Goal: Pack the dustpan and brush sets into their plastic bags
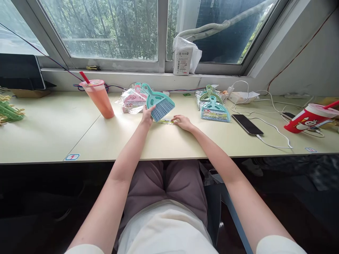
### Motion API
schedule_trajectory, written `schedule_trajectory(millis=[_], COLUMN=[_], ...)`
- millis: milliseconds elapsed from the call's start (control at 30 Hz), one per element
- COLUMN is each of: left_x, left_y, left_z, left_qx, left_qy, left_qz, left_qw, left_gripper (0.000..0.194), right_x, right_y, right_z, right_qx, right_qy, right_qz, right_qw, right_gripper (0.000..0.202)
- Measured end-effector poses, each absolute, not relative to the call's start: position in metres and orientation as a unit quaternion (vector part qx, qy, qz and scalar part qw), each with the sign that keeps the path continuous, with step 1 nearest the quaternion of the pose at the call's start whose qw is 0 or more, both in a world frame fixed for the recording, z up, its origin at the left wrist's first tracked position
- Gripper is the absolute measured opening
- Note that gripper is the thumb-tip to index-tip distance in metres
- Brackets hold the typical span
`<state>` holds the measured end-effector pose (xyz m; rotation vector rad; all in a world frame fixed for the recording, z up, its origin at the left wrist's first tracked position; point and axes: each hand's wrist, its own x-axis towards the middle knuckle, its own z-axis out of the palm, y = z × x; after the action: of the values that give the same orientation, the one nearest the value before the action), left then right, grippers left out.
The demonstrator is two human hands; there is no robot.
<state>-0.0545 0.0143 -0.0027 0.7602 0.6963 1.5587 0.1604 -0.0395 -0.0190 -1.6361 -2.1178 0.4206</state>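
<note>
A teal hand brush with grey-blue bristles (162,108), together with what looks like its teal dustpan, is tilted up over the table. My left hand (148,113) grips its lower left edge. On the tabletop under the brush lies a yellow-green printed card (166,121). My right hand (182,122) rests at the card's right end, its fingertips pressed on it. Behind the brush sit pink brush sets in clear plastic (134,100). Farther right stand a green set (209,92) and a packaged teal set (215,112).
An orange drink cup (99,98) stands left of my left hand. Toward the right are a black phone (247,124) on a white cable and a tilted red cup (304,119). A dark tablet (21,72) and green bundles (10,109) are far left.
</note>
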Motion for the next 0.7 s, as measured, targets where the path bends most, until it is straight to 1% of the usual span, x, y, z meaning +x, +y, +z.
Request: schedule_trajectory(millis=[100,167,233,333,433,500,600,700], left_x=[-0.054,-0.054,-0.054,-0.053,-0.053,-0.053,-0.053,-0.053], left_y=[0.016,0.016,0.016,0.014,0.012,0.012,0.011,0.011], left_z=[-0.004,-0.003,-0.002,-0.002,-0.002,-0.001,-0.001,-0.002], left_qx=[0.337,0.340,0.339,0.338,0.342,0.346,0.346,0.348], left_qy=[0.296,0.292,0.290,0.294,0.303,0.311,0.321,0.321], left_qz=[0.670,0.674,0.675,0.675,0.670,0.665,0.663,0.665], left_qw=[0.591,0.588,0.587,0.586,0.585,0.585,0.581,0.577], left_gripper=[0.053,0.054,0.053,0.049,0.046,0.047,0.049,0.052], right_x=[0.182,0.192,0.197,0.199,0.201,0.202,0.199,0.195], right_y=[-0.036,-0.035,-0.035,-0.034,-0.031,-0.030,-0.030,-0.034], right_z=[-0.019,-0.020,-0.021,-0.022,-0.022,-0.021,-0.020,-0.021], right_qx=[-0.663,-0.729,-0.760,-0.758,-0.740,-0.719,-0.684,-0.690], right_qy=[-0.694,-0.627,-0.590,-0.591,-0.614,-0.636,-0.668,-0.660], right_qz=[0.129,0.092,0.069,0.058,0.060,0.080,0.109,0.088], right_qw=[0.250,0.259,0.263,0.270,0.268,0.269,0.272,0.285], right_gripper=[0.033,0.032,0.031,0.035,0.031,0.026,0.031,0.031])
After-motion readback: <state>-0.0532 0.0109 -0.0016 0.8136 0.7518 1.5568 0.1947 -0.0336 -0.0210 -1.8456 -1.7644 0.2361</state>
